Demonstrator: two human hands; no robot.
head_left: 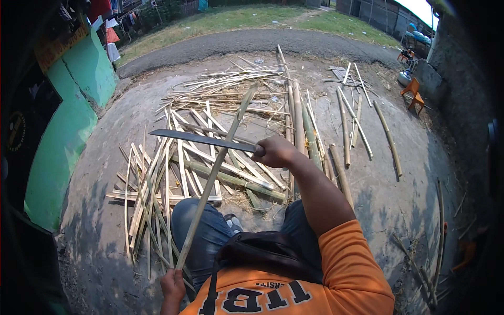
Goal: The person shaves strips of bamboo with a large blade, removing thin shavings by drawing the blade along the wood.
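My right hand is closed round the handle of a machete, its long grey blade pointing left. The blade crosses a long split bamboo strip; whether it touches the strip I cannot tell. Down by my left knee, my left hand grips the strip's lower end. From there the strip slants up and away to the right, over the pile. Beneath the blade lie several pale split bamboo strips, crossing one another, and a thicker green bamboo piece.
More thin strips lie farther off. Whole bamboo poles run away from me at centre, with other poles to the right. An orange chair stands at far right. A green wall bounds the left.
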